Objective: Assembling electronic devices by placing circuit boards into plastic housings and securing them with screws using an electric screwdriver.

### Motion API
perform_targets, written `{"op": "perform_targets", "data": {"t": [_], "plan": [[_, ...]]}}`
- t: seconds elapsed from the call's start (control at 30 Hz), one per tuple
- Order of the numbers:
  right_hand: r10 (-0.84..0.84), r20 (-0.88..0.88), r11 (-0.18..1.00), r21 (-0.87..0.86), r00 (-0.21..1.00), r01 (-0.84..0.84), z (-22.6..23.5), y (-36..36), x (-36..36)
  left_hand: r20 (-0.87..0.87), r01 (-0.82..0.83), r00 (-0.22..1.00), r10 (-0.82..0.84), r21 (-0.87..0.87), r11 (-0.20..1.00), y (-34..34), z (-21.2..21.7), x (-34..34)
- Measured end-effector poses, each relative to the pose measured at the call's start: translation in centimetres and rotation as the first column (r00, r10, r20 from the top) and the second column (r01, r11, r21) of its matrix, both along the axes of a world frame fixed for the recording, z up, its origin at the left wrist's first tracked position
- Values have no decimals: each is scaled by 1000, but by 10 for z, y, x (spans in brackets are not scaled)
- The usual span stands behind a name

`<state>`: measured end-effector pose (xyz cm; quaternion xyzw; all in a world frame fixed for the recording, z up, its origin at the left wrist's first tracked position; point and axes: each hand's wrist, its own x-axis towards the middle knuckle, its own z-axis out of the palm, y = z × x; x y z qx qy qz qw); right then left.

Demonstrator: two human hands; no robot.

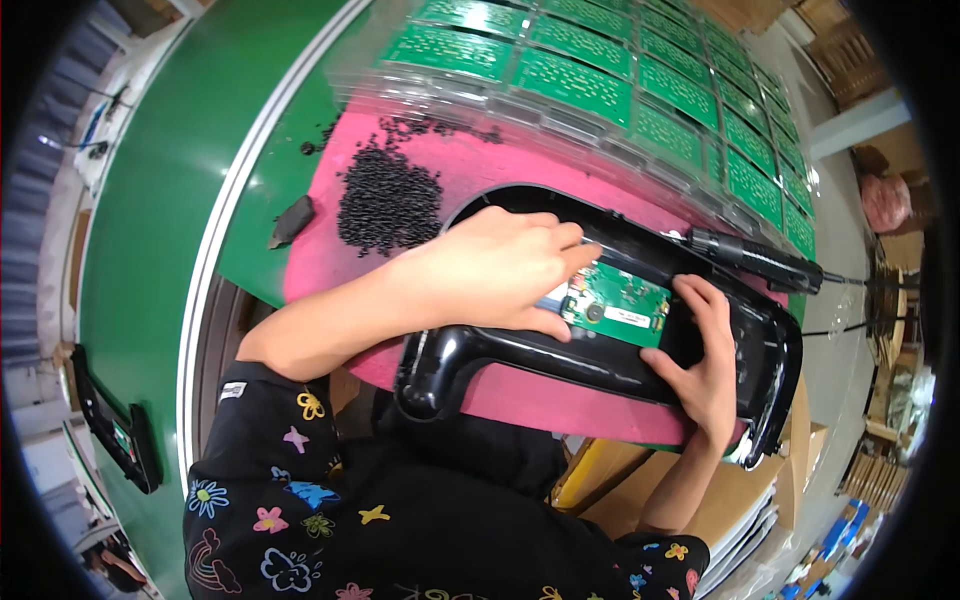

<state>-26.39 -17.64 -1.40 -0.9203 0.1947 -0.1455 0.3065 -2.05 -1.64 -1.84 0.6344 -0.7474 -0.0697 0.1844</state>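
Factory workbench area seen from above, brightly lit.
A green conveyor belt with a white edge strip runs along the left; cardboard boxes sit below the bench's right edge, and a grey floor lies beyond.

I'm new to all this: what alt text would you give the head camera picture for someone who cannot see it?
Seen from above, a person's left hand presses on a green circuit board seated in a glossy black plastic housing, while the right hand steadies the housing. It lies on a pink mat beside a heap of small black screws, trays of green boards beyond.
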Motion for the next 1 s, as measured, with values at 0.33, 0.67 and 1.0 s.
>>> {"op": "perform_targets", "data": {"t": [0.33,0.67,1.0], "plan": [[-658,119,438,-743,744,507,22,-87,-73,-120,-489,870,478,-105,866,33,13,79],[-618,423,785,309,662,536,28,-104,-7,-36,-582,811,584,46,812,35,-6,88],[-375,538,620,751,755,-227,32,-57,75,-124,-527,847,516,-85,845,21,4,78]]}}
